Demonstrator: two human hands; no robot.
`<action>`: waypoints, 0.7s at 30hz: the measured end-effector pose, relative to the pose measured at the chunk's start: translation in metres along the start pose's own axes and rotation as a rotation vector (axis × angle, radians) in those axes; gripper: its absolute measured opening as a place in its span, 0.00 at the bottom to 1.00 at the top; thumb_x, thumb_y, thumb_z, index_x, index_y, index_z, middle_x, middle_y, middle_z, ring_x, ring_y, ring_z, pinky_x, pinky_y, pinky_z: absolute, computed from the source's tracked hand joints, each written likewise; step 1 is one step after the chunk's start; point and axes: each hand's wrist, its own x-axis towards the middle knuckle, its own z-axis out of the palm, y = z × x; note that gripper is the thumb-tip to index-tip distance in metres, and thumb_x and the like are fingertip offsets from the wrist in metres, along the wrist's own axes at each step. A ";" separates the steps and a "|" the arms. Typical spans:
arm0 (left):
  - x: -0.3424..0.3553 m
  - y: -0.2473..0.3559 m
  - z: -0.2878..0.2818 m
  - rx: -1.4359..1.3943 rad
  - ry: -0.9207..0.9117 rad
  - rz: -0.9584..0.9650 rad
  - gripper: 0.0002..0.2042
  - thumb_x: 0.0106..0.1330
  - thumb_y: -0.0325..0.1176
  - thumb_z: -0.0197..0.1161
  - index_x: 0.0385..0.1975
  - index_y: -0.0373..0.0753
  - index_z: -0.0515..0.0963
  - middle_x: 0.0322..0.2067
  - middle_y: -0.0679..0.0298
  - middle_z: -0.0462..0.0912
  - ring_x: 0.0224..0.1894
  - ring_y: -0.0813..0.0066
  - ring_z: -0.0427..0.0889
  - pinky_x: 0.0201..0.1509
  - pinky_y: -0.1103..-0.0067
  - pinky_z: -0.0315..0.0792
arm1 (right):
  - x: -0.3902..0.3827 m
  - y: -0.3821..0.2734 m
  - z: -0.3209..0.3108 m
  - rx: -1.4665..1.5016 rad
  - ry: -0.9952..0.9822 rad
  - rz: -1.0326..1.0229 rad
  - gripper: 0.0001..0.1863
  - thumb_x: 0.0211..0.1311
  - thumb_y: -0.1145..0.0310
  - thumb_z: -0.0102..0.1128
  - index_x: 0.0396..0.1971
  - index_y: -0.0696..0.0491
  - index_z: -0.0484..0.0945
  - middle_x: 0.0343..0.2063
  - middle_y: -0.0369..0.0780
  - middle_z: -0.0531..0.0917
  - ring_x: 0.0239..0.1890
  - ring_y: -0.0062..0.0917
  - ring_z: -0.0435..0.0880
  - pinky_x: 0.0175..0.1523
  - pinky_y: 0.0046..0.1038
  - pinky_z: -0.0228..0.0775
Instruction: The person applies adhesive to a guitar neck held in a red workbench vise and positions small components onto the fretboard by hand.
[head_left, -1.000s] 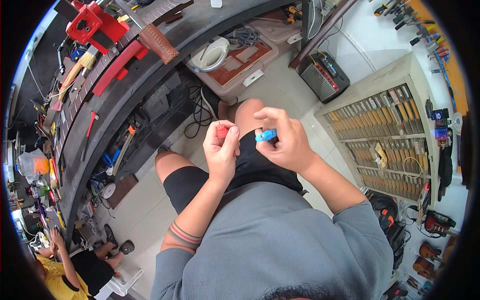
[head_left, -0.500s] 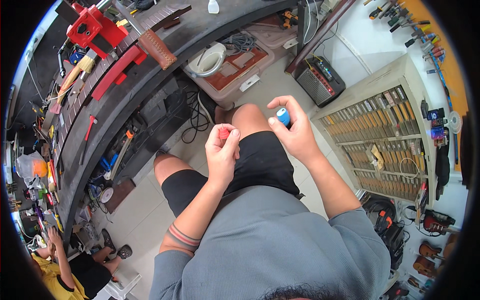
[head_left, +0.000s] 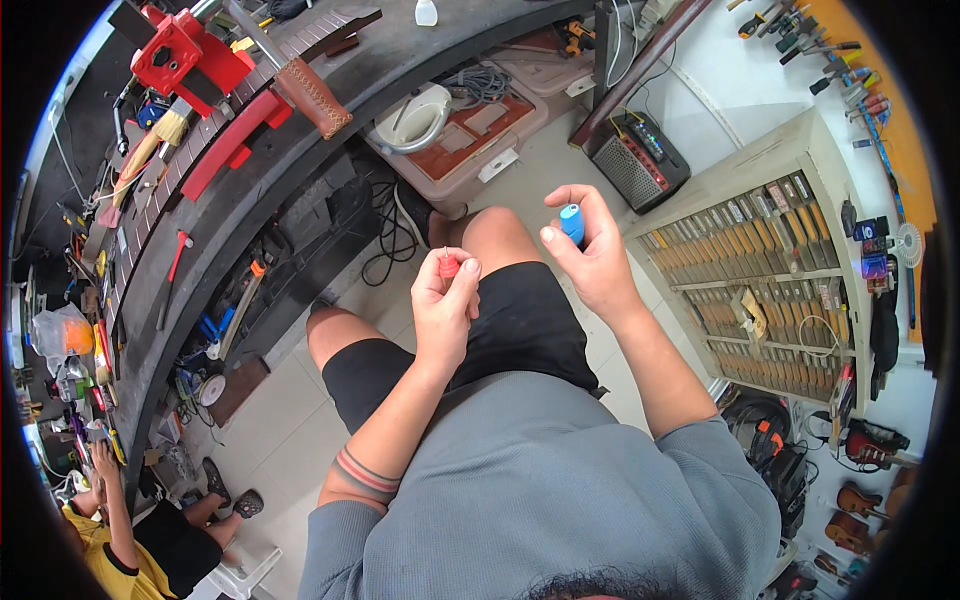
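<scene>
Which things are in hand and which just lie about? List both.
In hand:
- small red piece, pinched in the left hand
- small blue piece, held in the right hand

Lying about:
- red clamp on the workbench
- small amplifier on the floor
- drawer cabinet

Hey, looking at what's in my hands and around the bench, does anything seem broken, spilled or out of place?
Nothing stands out. The left hand pinches a small red piece and the right hand holds a small blue piece, both apparently intact. The workbench is crowded with tools, but nothing looks spilled or toppled.
</scene>
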 end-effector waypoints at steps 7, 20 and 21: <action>0.000 0.002 0.002 0.029 0.003 -0.024 0.07 0.80 0.34 0.67 0.43 0.39 0.78 0.27 0.73 0.76 0.20 0.89 0.69 0.22 0.85 0.60 | 0.000 0.001 0.001 0.046 0.010 0.012 0.16 0.74 0.76 0.63 0.58 0.53 0.73 0.36 0.26 0.70 0.33 0.07 0.66 0.39 0.17 0.63; 0.000 0.000 0.001 0.018 -0.013 -0.026 0.06 0.80 0.33 0.66 0.43 0.39 0.78 0.28 0.73 0.77 0.21 0.89 0.69 0.23 0.85 0.62 | 0.006 0.003 -0.001 0.119 -0.016 0.056 0.16 0.75 0.76 0.63 0.58 0.53 0.73 0.36 0.26 0.70 0.33 0.07 0.66 0.37 0.16 0.61; 0.000 0.000 0.000 0.018 -0.011 -0.025 0.06 0.80 0.33 0.66 0.43 0.39 0.78 0.28 0.73 0.77 0.21 0.89 0.69 0.23 0.85 0.62 | 0.006 0.003 0.000 0.131 -0.019 0.059 0.16 0.75 0.76 0.63 0.58 0.53 0.73 0.35 0.26 0.70 0.33 0.07 0.66 0.37 0.16 0.61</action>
